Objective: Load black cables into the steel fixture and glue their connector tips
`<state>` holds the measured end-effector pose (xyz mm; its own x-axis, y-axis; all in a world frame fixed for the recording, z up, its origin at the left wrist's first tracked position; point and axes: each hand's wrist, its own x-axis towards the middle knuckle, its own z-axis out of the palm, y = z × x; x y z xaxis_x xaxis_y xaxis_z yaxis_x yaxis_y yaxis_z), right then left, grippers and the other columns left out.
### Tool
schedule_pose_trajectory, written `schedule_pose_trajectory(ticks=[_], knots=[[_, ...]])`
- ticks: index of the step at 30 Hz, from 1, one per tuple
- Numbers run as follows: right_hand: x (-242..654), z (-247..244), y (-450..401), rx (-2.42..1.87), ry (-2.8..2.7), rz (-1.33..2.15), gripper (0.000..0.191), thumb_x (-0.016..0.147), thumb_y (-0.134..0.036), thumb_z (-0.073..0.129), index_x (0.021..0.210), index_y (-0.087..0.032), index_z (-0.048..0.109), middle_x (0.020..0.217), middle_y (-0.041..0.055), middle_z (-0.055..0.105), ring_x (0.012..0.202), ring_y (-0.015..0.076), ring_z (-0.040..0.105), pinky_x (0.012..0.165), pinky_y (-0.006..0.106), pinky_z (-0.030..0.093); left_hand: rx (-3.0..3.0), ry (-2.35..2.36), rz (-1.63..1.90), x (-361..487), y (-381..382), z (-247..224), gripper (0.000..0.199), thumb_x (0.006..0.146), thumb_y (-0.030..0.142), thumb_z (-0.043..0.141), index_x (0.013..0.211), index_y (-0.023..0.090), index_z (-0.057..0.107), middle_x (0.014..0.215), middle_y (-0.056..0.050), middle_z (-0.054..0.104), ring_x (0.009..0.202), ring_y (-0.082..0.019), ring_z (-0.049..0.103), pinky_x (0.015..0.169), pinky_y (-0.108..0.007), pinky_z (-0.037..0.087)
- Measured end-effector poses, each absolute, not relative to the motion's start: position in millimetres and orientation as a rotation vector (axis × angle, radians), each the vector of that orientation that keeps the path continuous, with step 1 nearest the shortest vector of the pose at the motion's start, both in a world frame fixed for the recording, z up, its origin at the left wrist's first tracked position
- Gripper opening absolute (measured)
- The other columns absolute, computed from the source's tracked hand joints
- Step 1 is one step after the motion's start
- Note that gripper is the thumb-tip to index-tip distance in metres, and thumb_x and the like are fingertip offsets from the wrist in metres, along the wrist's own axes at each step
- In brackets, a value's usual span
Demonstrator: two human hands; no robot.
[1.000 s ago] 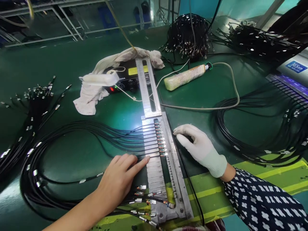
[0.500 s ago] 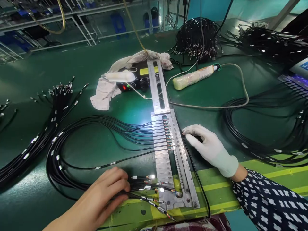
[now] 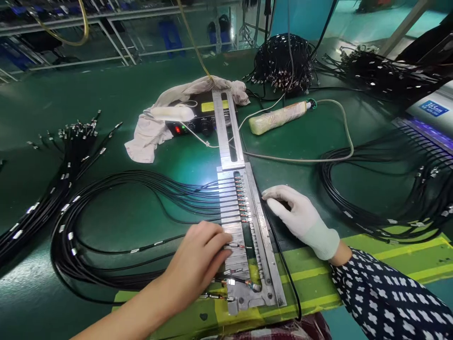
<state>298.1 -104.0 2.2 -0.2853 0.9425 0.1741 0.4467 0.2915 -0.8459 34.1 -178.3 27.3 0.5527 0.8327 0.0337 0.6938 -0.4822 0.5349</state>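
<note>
My bare left hand (image 3: 203, 252) is closed in a pinch around a thin black cable (image 3: 239, 245); its stripped end with a small metal tip points right over the slotted metal fixture (image 3: 236, 236). A row of several black cables (image 3: 230, 198) lies in the upper slots, connector ends lined up to the right. Loose cable ends (image 3: 221, 296) lie below my left hand. My right hand (image 3: 300, 217), in a white glove, rests beside the fixture's right edge, fingertips at the edge near a black cord (image 3: 283, 257). Its thumb and fingers are slightly apart, nothing seen between them.
A cable bundle (image 3: 71, 165) lies left. Behind the fixture are a black control box (image 3: 207, 113), a cloth (image 3: 143, 141) and a wrapped handle (image 3: 278, 118). Cable heaps (image 3: 283, 61) stand at the back. Right, more cables (image 3: 329, 189) lead to a lamp unit (image 3: 433, 111).
My left hand has moved up and right from the loose cable ends to the fixture, bringing one cable along. My right hand keeps its place by the fixture. The view has shifted slightly.
</note>
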Motion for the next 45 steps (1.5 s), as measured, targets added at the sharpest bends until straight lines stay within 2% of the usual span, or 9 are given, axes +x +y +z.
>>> schedule_pose_trajectory(ticks=[4,11,14,16,20,25,35,41,45], knots=[[298.1,2.7,-103.2,-1.239,-1.871,0.905,0.013,0.095,-0.021,0.055,0.098,-0.023,0.067,0.103,0.0020,0.069,0.100,0.0210,0.062,0.092,0.038,0.048,2.266,1.225,0.383,33.8,-173.4,25.1,0.011,0.099,0.020,0.046,0.099,0.022,0.057,0.093,-0.003,0.059,0.087,-0.018,0.050,0.076,-0.032,0.038],[295.7,6.3,-101.7,-1.250,-1.891,0.888,0.012,0.094,-0.020,0.055,0.094,-0.022,0.067,0.099,0.0023,0.069,0.097,0.0211,0.062,0.090,0.038,0.048,2.457,1.505,0.394,-37.9,-195.6,32.7,0.009,0.095,0.022,0.056,0.104,0.020,0.057,0.102,-0.005,0.056,0.094,-0.019,0.050,0.082,-0.032,0.038],[295.4,6.3,-101.4,-1.260,-1.898,0.878,0.013,0.094,-0.020,0.055,0.094,-0.022,0.067,0.098,0.0025,0.069,0.095,0.0213,0.062,0.089,0.038,0.048,2.572,1.405,0.413,-22.6,-197.2,29.2,0.020,0.095,0.018,0.054,0.115,0.017,0.055,0.110,-0.007,0.060,0.102,-0.021,0.050,0.089,-0.034,0.038],[295.8,5.5,-101.6,-1.252,-1.897,0.877,0.013,0.094,-0.019,0.054,0.094,-0.022,0.067,0.099,0.0026,0.069,0.096,0.0212,0.063,0.089,0.038,0.048,2.608,1.268,0.440,-1.8,-192.1,26.6,0.023,0.096,0.014,0.052,0.119,0.015,0.054,0.107,-0.007,0.062,0.101,-0.020,0.050,0.089,-0.033,0.038],[296.3,3.8,-101.8,-1.232,-1.890,0.879,0.014,0.094,-0.019,0.054,0.095,-0.023,0.067,0.100,0.0017,0.070,0.097,0.0205,0.063,0.090,0.037,0.048,2.403,1.191,0.529,22.1,-178.4,26.8,0.016,0.097,0.008,0.048,0.107,0.017,0.056,0.092,-0.003,0.059,0.086,-0.016,0.048,0.077,-0.027,0.041],[295.6,4.1,-101.3,-1.250,-1.880,0.879,0.013,0.094,-0.018,0.055,0.094,-0.024,0.067,0.100,0.0005,0.070,0.097,0.0198,0.063,0.090,0.037,0.048,2.387,1.248,0.678,22.3,-164.7,23.2,0.017,0.094,0.005,0.053,0.107,0.016,0.055,0.096,-0.003,0.056,0.090,-0.014,0.050,0.082,-0.025,0.042],[294.1,8.2,-98.9,-1.261,-1.867,0.907,0.014,0.093,-0.016,0.056,0.093,-0.023,0.067,0.098,0.0009,0.070,0.095,0.0201,0.062,0.089,0.037,0.049,2.506,1.199,0.622,31.2,-156.7,14.1,0.016,0.093,0.004,0.053,0.107,0.013,0.054,0.095,-0.005,0.055,0.088,-0.015,0.047,0.080,-0.028,0.041],[295.8,8.8,-100.0,-1.263,-1.879,0.908,0.013,0.093,-0.017,0.056,0.093,-0.023,0.067,0.097,0.0010,0.070,0.094,0.0202,0.062,0.087,0.037,0.049,2.554,1.091,0.584,24.0,-155.2,15.4,0.027,0.095,0.002,0.044,0.117,0.012,0.056,0.102,-0.007,0.054,0.091,-0.016,0.048,0.080,-0.027,0.042],[295.6,7.6,-98.6,-1.255,-1.884,0.909,0.013,0.094,-0.018,0.055,0.092,-0.023,0.067,0.097,0.0017,0.070,0.094,0.0208,0.063,0.087,0.038,0.049,2.612,1.155,0.537,17.4,-163.0,16.1,0.041,0.093,0.001,0.042,0.128,0.018,0.055,0.101,-0.007,0.051,0.090,-0.017,0.048,0.076,-0.029,0.042]])
